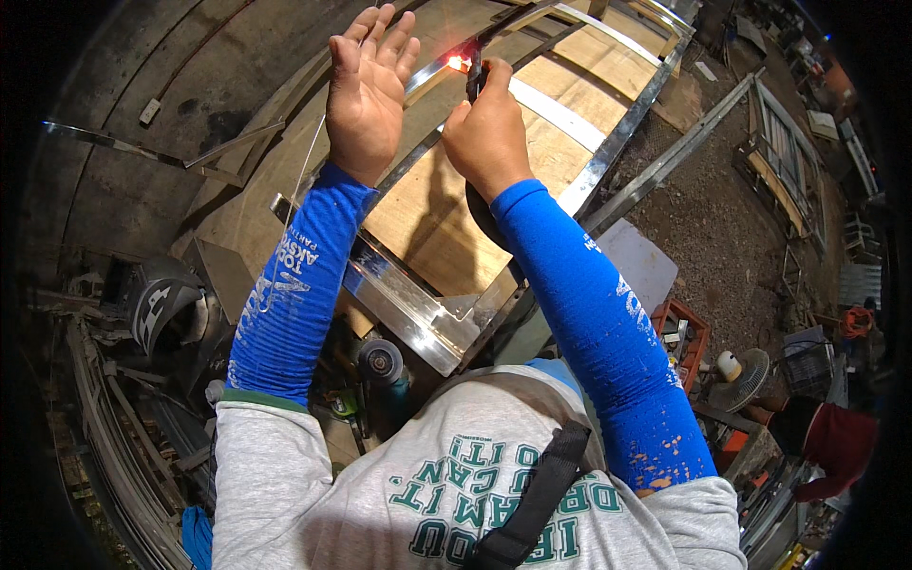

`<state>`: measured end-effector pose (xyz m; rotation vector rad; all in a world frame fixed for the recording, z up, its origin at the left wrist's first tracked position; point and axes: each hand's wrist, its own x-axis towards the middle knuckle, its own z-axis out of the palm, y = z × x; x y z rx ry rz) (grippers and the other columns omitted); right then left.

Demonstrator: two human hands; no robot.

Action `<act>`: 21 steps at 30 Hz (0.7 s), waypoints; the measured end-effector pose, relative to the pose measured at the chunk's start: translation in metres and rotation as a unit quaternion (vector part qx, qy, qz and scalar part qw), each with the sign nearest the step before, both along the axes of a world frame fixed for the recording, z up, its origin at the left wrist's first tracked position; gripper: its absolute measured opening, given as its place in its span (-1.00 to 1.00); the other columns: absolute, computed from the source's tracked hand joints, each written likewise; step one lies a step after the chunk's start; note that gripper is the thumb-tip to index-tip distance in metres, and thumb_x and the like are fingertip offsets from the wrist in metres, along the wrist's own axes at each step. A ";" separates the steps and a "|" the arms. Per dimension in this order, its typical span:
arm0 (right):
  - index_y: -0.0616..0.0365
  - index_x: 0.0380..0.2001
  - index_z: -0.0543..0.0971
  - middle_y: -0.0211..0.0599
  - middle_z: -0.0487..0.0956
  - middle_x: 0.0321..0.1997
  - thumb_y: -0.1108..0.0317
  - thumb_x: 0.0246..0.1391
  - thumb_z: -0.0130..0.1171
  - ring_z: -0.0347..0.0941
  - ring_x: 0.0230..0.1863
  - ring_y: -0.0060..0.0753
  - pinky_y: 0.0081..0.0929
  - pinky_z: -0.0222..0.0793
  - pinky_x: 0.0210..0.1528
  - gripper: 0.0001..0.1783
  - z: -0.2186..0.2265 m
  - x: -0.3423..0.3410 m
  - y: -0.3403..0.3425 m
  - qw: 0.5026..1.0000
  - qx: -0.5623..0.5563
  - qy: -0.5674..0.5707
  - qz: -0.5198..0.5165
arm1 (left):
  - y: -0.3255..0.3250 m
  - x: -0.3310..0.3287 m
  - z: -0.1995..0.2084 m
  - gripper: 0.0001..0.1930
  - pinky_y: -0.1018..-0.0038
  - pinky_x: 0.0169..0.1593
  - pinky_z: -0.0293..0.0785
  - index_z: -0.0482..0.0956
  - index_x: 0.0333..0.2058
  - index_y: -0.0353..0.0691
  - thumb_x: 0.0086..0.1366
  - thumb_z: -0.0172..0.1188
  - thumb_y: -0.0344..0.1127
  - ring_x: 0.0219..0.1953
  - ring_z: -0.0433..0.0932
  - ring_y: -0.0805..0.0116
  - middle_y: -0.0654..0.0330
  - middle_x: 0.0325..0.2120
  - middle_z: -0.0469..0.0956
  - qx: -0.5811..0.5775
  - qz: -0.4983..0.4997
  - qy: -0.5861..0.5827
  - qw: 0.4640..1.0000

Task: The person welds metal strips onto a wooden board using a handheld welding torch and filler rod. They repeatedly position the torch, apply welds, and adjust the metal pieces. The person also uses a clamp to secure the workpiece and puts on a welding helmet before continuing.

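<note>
Through the head camera I see two bare hands raised over a shiny metal frame (559, 116), both in blue sleeves.

The left hand (369, 109) is held up with its palm toward me. Its fingers are extended and a little apart, bent slightly at the tips, and the palm is bare. A thin rod (314, 142) passes behind this hand; I cannot tell whether any finger has hold of it.

The right hand (486, 133) shows me its back. Its fingers are curled closely around a black torch (472, 84), which stands up above the fist. Just left of the torch, a small red-orange glow (459, 64) shines on a bar of the frame; I cannot make out whether the torch touches the metal there.

The frame stretches away from the chest to the upper right, its long rails joined by crosspieces. The metal is silver and mirror-like, bowed by the lens, with pale brown plywood (408, 226) showing between the bars. Near its closest end, below, sits a grinder (382, 362).
</note>
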<state>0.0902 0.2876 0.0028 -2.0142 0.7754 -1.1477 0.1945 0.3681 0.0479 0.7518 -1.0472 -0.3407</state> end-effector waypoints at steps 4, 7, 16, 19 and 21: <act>0.39 0.21 0.25 0.52 0.60 -0.12 0.54 0.12 0.09 0.60 -0.05 0.50 0.10 0.51 0.07 -0.42 0.003 -0.001 0.003 1.000 0.010 0.016 0.007 | -0.002 -0.002 -0.001 -0.05 -0.01 0.59 -0.11 -0.01 0.44 -0.41 0.50 -0.20 0.40 0.54 0.02 -0.16 -0.20 0.47 0.02 0.009 -0.018 -0.014 1.000; 0.39 0.22 0.24 0.53 0.59 -0.11 0.54 0.11 0.08 0.59 -0.04 0.50 0.11 0.51 0.07 -0.42 0.003 -0.001 0.004 1.000 0.008 0.021 0.009 | -0.003 -0.007 -0.001 -0.05 0.00 0.59 -0.10 0.00 0.44 -0.41 0.50 -0.20 0.42 0.54 0.03 -0.15 -0.20 0.47 0.03 0.028 -0.043 -0.023 0.998; 0.41 0.22 0.25 0.55 0.58 -0.08 0.55 0.10 0.05 0.57 -0.01 0.51 0.11 0.49 0.10 -0.41 0.002 0.000 0.001 1.000 -0.003 0.018 0.005 | -0.003 -0.008 -0.003 -0.07 -0.01 0.58 -0.06 0.04 0.43 -0.38 0.50 -0.20 0.41 0.54 0.05 -0.14 -0.20 0.46 0.06 0.029 -0.045 -0.020 0.998; 0.40 0.22 0.27 0.52 0.59 -0.08 0.54 0.09 0.07 0.57 0.01 0.49 0.10 0.49 0.10 -0.41 0.003 0.000 0.003 1.000 -0.001 0.025 0.006 | -0.005 -0.008 -0.006 -0.08 -0.01 0.58 -0.06 0.06 0.43 -0.37 0.50 -0.21 0.41 0.53 0.05 -0.14 -0.20 0.46 0.06 0.033 -0.071 -0.012 0.997; 0.38 0.23 0.28 0.48 0.59 -0.06 0.53 0.08 0.11 0.57 0.02 0.47 0.09 0.50 0.10 -0.39 0.006 -0.001 0.004 0.999 0.003 0.038 0.012 | -0.007 -0.010 -0.008 -0.08 0.00 0.58 -0.08 0.06 0.43 -0.36 0.50 -0.21 0.42 0.54 0.04 -0.13 -0.20 0.46 0.06 0.038 -0.094 -0.014 0.995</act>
